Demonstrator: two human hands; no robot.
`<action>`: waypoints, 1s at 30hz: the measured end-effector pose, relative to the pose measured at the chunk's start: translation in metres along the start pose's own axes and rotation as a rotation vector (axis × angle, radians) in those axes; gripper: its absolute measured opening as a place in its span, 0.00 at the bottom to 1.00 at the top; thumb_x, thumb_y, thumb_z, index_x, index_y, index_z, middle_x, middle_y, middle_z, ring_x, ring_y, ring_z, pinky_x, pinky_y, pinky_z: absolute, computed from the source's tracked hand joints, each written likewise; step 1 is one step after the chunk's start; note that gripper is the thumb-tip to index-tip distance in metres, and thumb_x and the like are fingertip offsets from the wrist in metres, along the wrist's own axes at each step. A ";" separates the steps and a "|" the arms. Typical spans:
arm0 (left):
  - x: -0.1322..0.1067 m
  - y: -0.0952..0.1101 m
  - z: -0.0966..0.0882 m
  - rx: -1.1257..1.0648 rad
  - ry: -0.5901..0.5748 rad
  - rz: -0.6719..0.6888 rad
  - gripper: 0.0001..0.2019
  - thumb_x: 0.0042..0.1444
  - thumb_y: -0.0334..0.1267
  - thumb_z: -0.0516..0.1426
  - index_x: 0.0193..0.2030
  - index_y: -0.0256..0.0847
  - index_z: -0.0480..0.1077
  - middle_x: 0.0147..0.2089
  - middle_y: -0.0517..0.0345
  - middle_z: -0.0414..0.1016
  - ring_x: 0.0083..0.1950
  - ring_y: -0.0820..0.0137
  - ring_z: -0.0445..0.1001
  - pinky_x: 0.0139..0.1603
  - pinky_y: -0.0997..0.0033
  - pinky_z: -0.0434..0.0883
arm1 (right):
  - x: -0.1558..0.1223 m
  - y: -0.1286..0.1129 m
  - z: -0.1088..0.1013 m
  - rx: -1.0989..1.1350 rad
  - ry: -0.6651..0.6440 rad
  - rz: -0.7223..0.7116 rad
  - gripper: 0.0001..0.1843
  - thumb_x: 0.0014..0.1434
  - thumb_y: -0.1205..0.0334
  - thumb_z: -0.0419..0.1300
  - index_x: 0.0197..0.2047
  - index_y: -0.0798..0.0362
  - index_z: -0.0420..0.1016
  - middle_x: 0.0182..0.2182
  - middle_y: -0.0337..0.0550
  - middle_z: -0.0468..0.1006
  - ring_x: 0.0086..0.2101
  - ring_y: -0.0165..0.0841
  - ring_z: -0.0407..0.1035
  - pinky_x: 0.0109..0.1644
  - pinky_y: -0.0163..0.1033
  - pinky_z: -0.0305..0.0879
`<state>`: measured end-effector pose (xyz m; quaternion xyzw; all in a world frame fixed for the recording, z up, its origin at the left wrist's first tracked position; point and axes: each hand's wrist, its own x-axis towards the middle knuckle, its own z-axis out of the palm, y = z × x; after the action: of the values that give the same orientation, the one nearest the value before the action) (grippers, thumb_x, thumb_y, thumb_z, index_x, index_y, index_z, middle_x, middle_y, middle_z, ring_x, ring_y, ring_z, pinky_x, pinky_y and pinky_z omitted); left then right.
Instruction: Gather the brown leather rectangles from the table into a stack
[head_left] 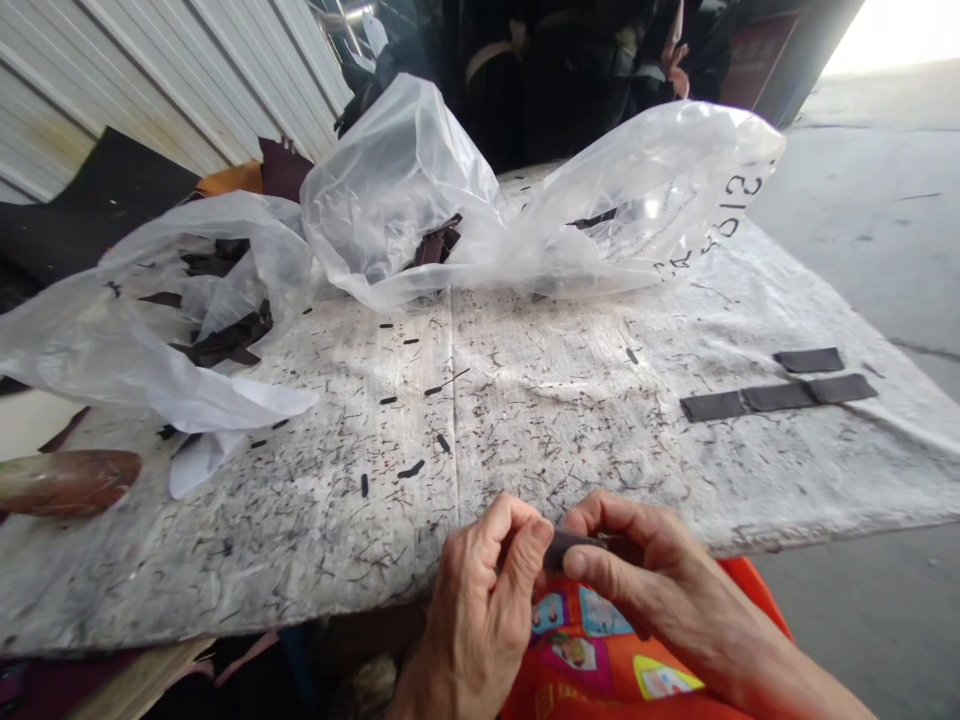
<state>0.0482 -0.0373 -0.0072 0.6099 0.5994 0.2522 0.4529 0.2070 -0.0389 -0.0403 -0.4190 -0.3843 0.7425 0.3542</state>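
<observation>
My left hand (484, 590) and my right hand (637, 570) meet at the near edge of the worn white table (525, 400). Both pinch a small dark strip (564, 548) between thumbs and fingers; only its middle shows. Both hands are closed on it. On the right of the table lie dark flat strips in a row (776, 397), with one more piece (808, 359) just behind them. Small dark offcuts (411, 468) are scattered over the table's middle.
Two crumpled clear plastic bags (420, 190) (150, 300) with dark scraps inside lie at the back and left. A reddish-brown object (67, 480) rests at the left edge. An orange printed cloth (600, 650) covers my lap. Concrete floor (885, 200) lies to the right.
</observation>
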 end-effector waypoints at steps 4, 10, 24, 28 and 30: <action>0.000 -0.001 0.003 0.054 -0.027 0.032 0.15 0.62 0.42 0.49 0.25 0.42 0.61 0.18 0.66 0.59 0.20 0.76 0.61 0.24 0.78 0.58 | 0.000 0.006 -0.002 -0.017 0.001 0.034 0.18 0.54 0.46 0.62 0.28 0.54 0.70 0.20 0.34 0.69 0.16 0.20 0.52 0.17 0.27 0.49; -0.001 -0.003 0.002 -0.037 -0.062 -0.069 0.17 0.62 0.46 0.49 0.23 0.42 0.60 0.17 0.65 0.61 0.19 0.76 0.61 0.23 0.78 0.58 | 0.000 0.004 -0.005 -0.005 -0.019 0.065 0.20 0.54 0.45 0.62 0.27 0.55 0.70 0.19 0.35 0.70 0.14 0.20 0.57 0.17 0.26 0.53; 0.005 0.001 -0.009 0.059 -0.249 -0.025 0.17 0.63 0.46 0.47 0.24 0.42 0.60 0.20 0.67 0.59 0.22 0.77 0.61 0.25 0.79 0.59 | 0.000 0.001 -0.011 -0.028 -0.102 0.075 0.19 0.57 0.46 0.59 0.28 0.55 0.73 0.20 0.36 0.72 0.15 0.21 0.63 0.19 0.26 0.57; 0.005 0.000 -0.007 0.081 -0.219 -0.027 0.17 0.63 0.47 0.47 0.25 0.42 0.59 0.20 0.68 0.58 0.22 0.77 0.60 0.26 0.78 0.58 | 0.001 -0.002 -0.012 -0.009 -0.137 0.090 0.16 0.58 0.50 0.59 0.32 0.56 0.74 0.24 0.37 0.76 0.16 0.21 0.67 0.21 0.26 0.60; 0.005 0.000 -0.006 0.089 -0.210 -0.019 0.17 0.63 0.47 0.47 0.25 0.42 0.59 0.20 0.68 0.58 0.22 0.77 0.60 0.26 0.77 0.57 | 0.000 -0.003 -0.010 -0.005 -0.116 0.119 0.11 0.55 0.55 0.62 0.31 0.56 0.74 0.26 0.38 0.77 0.17 0.21 0.67 0.21 0.26 0.61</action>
<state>0.0440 -0.0309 -0.0053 0.6466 0.5650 0.1557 0.4883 0.2169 -0.0344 -0.0413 -0.3983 -0.3804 0.7844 0.2853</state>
